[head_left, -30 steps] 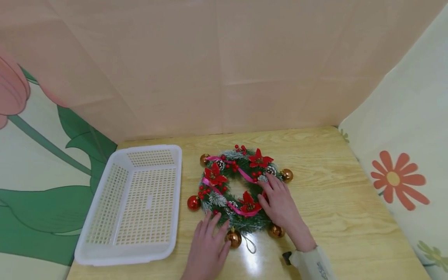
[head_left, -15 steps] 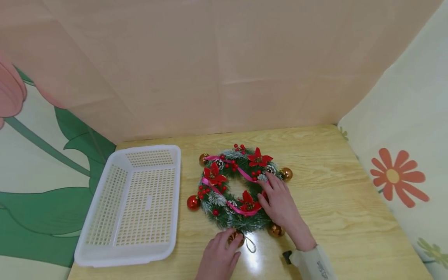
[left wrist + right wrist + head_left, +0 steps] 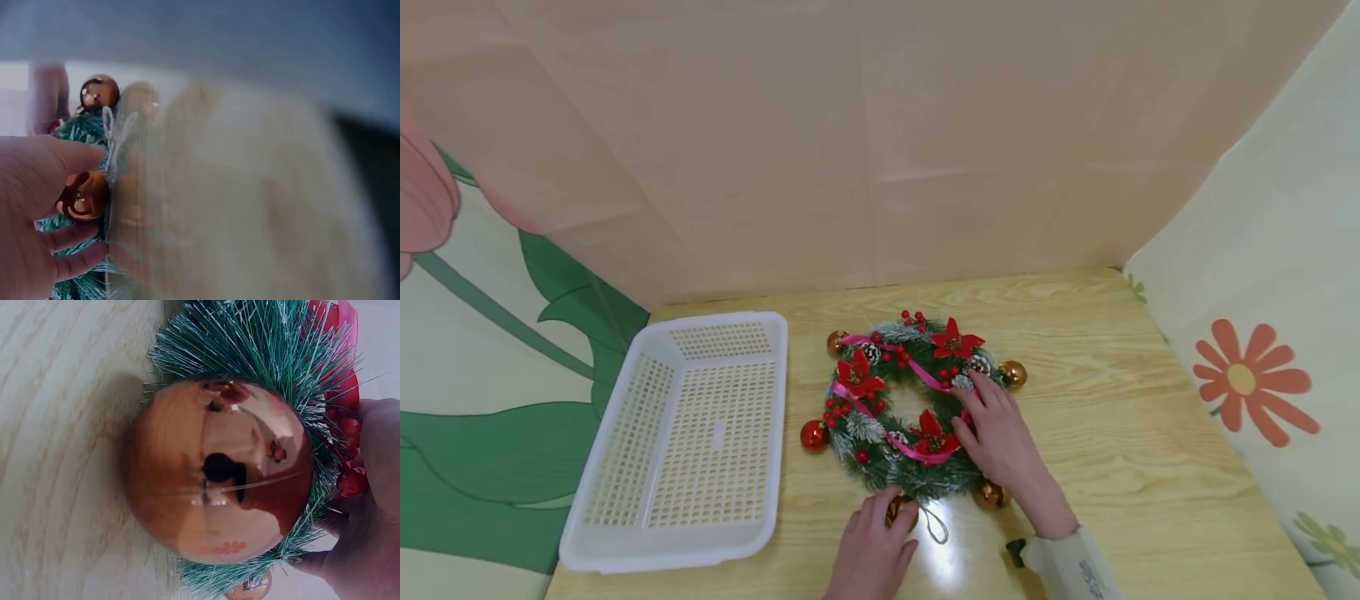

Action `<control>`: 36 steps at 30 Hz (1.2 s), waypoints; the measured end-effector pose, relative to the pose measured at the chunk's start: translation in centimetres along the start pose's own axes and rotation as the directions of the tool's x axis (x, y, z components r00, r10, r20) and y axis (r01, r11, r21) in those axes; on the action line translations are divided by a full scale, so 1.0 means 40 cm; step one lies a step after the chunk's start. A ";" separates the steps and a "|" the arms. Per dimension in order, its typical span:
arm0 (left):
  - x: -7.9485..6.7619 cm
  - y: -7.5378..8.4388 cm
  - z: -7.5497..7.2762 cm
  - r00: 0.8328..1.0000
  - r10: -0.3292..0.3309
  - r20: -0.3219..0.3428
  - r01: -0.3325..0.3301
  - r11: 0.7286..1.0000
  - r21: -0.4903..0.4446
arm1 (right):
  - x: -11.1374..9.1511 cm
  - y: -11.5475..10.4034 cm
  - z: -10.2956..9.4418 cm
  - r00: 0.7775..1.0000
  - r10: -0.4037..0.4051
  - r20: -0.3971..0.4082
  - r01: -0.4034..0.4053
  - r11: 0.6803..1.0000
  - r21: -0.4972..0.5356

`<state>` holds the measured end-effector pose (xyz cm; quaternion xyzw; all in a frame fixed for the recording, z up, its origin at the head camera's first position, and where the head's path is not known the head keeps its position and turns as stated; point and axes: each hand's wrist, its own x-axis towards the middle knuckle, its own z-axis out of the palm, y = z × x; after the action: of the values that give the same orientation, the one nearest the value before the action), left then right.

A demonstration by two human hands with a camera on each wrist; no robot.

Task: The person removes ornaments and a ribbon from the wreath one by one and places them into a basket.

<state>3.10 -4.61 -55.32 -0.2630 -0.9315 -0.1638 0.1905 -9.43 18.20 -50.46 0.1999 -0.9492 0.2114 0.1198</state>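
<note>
A green Christmas wreath [image 3: 862,427] with red poinsettias, berries, pinecones and a pink ribbon lies flat on the table. Round its outer edge sit shiny baubles, copper-coloured except for a red bauble [image 3: 814,436] at the left. My left hand [image 3: 871,546] holds the copper bauble [image 3: 84,195] at the wreath's near edge, thumb on one side and fingers on the other. Beside that bauble a thin cord loop [image 3: 937,525] lies on the table. My right hand [image 3: 1003,433] rests on the wreath's right side, fingers extended over the greenery. Another copper bauble [image 3: 219,472] is close below the right wrist.
A white perforated plastic basket [image 3: 775,467] stands to the left of the wreath. The wood-grain table [image 3: 1120,400] meets a pink-beige backdrop [image 3: 872,167] at the back. Flower-printed cloths [image 3: 1285,275] flank both sides.
My left hand has moved right, from the wreath's lower left to the near copper bauble, and its fingers have closed round it. The right hand and the wreath have stayed put.
</note>
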 end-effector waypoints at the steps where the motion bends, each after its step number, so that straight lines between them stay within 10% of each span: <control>1: -0.001 0.000 0.001 1.000 -0.011 -0.004 0.011 1.000 0.002 | 0.000 0.000 0.000 1.000 0.000 0.000 0.000 1.000 0.001; 14: 0.010 -0.002 0.000 0.988 -0.013 -0.151 0.013 1.000 0.000 | -0.003 -0.002 -0.001 1.000 0.003 0.010 -0.004 1.000 0.006; 28: 0.072 -0.029 -0.080 0.939 0.081 -0.335 -0.113 0.991 -0.076 | 0.003 -0.005 0.001 1.000 -0.004 0.014 0.004 1.000 0.012; 36: 0.115 -0.065 -0.194 0.873 0.108 -0.475 -0.150 0.987 -0.051 | 0.000 0.006 0.006 1.000 -0.009 0.011 0.009 1.000 0.020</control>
<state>0.12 -7.88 -47.05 -0.2850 -0.8298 -0.2497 0.4098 -9.54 18.29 -50.73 0.2065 -0.9468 0.2194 0.1135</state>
